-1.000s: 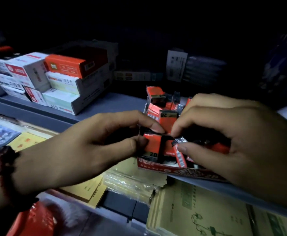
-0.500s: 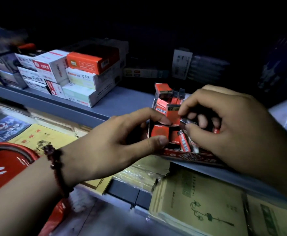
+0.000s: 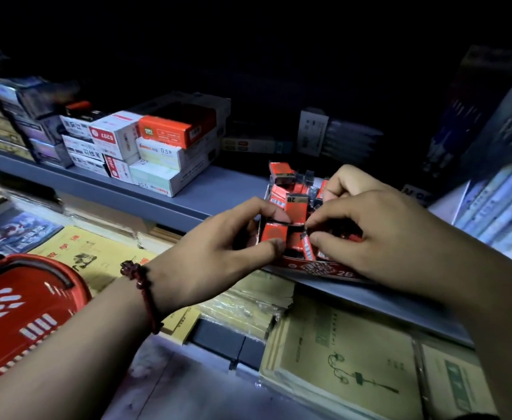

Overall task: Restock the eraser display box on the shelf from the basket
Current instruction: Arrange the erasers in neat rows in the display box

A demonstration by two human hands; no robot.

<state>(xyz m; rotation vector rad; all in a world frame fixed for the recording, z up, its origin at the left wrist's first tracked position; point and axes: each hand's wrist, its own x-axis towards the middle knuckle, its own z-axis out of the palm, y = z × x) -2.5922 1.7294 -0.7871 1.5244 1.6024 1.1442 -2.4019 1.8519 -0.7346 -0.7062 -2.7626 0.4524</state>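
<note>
A red eraser display box (image 3: pixel 318 268) marked 2B sits at the front edge of the grey shelf (image 3: pixel 212 192). Several red-and-black erasers (image 3: pixel 295 204) stand and lie in it. My left hand (image 3: pixel 218 256) pinches a red eraser (image 3: pixel 273 233) at the box's front left between thumb and forefinger. My right hand (image 3: pixel 379 234) pinches another eraser (image 3: pixel 304 241) just beside it with curled fingers, covering the box's right half. A red basket (image 3: pixel 21 310) sits at the lower left; its contents are out of sight.
Stacked white and orange stationery boxes (image 3: pixel 157 147) fill the shelf's left. Dark packets (image 3: pixel 339 137) hang at the back. Yellow notebooks (image 3: pixel 339 368) lie on the lower shelf under my hands. Books (image 3: pixel 497 207) stand at the right.
Both hands stay at the box's front, pinching erasers. The view has shifted down and left, so the red basket now shows at the lower left.
</note>
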